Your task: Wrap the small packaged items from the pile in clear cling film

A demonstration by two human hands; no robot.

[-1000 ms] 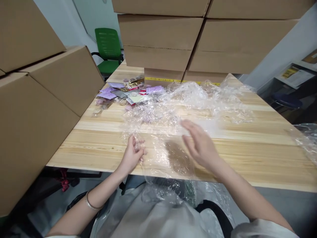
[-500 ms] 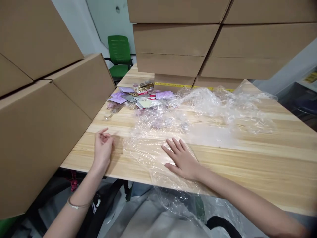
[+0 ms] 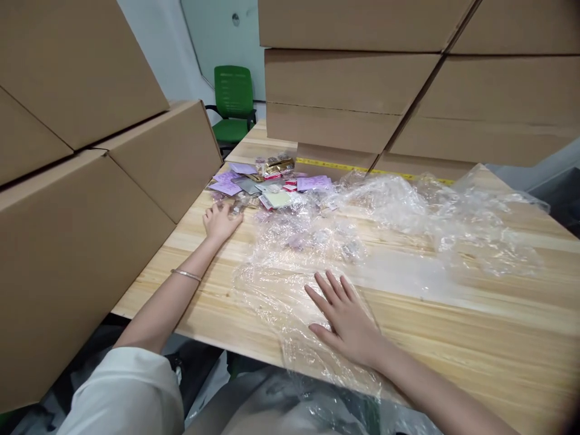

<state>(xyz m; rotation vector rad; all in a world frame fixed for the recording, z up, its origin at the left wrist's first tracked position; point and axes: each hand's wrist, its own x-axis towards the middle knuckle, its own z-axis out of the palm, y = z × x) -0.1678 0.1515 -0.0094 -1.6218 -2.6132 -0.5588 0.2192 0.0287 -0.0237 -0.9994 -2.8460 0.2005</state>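
While our right hand (image 3: 347, 317) lies flat, open, on plastic film (image 3: 281, 284) | left hand (image 3: 220, 222), loosely open, touches small packets (image 3: 265, 181) ahead.

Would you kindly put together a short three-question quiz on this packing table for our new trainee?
1. True or false: the right hand lies flat, fingers spread, on the clear plastic sheet.
2. What is the left hand nearest to? A) the green chair B) the pile of small packets C) the yellow tape
3. Fill in: the left wrist wears a thin ____.

Key
1. True; the palm presses the sheet onto the wooden table.
2. B; the hand rests at the near edge of the pile of small packets, while the green chair stands beyond the table.
3. Bracelet.
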